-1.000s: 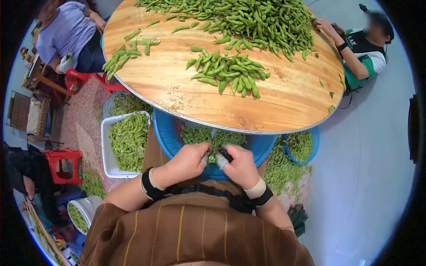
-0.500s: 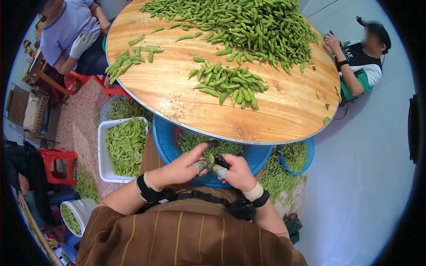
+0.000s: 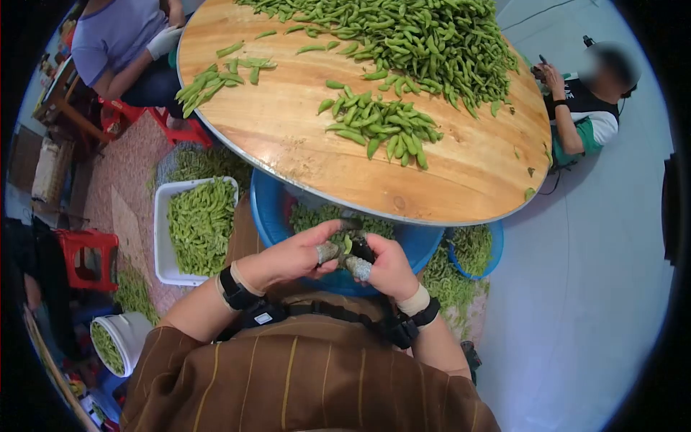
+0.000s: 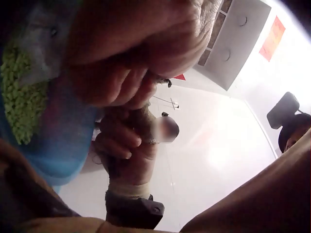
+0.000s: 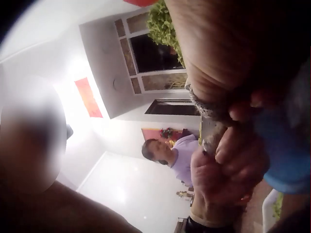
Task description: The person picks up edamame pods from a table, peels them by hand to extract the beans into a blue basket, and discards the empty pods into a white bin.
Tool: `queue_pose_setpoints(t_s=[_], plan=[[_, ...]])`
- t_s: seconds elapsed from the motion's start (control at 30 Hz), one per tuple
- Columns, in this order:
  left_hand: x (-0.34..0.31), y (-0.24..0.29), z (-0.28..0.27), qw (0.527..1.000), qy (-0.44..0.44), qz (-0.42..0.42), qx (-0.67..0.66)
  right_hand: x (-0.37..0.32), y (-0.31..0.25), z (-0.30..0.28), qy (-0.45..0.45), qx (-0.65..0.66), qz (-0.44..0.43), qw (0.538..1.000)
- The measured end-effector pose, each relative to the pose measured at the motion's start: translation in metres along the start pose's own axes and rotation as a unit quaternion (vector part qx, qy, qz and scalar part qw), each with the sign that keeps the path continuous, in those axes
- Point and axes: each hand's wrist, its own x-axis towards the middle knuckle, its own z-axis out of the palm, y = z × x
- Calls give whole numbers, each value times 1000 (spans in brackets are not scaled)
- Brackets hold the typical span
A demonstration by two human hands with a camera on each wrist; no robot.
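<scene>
Over a blue basin (image 3: 263, 219) of shelled green beans (image 3: 309, 218), my two hands meet at their fingertips around a small green soybean pod (image 3: 348, 245). My left hand (image 3: 291, 253) pinches it from the left, its thumb wrapped in grey tape and its index fingertip dark. From the other side my right hand (image 3: 392, 268) grips it, thumb wrapped in silvery tape, a dark covering at the index finger. The left wrist view shows the curled fingers (image 4: 116, 85) and the beans (image 4: 22, 92) below. Most of the pod is hidden by the fingers.
A round wooden table (image 3: 324, 173) overhangs the basin, bearing a large pod heap (image 3: 432, 43) and a smaller pile (image 3: 381, 126). A white tub (image 3: 160, 237) of pods stands left, a white bucket (image 3: 133, 338) nearer. Two people sit across the table.
My left index finger, stretched out half a second ago, has come in closer to the right hand. The person at upper left has moved a gloved hand up and right.
</scene>
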Motion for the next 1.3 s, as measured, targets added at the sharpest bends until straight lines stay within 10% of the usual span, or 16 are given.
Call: queue_pose_setpoints(t_s=[0.1, 0.37, 0.7, 0.83, 0.9, 1.13, 1.3], plan=[[0, 1, 16, 986, 127, 34, 103, -1, 0, 10, 67, -171, -94, 978], [-3, -8, -17, 975, 21, -75, -206, 1, -4, 14, 85, -329, -171, 925], [0, -14, -26, 958, -77, -94, -260, -2, -9, 3, -27, 22, 42, 999], [1, -5, -17, 984, 6, -82, -160, 5, 7, 7, 9, -41, -26, 999], [5, -3, -12, 989, 10, -75, -127, 6, 5, 8, 80, -310, -142, 937], [0, -5, -21, 978, 178, -12, 107, -4, -9, -12, 107, -492, -86, 860], [-57, -10, -69, 812, 362, 79, 452, 0, -64, -37, 301, -390, -173, 853]])
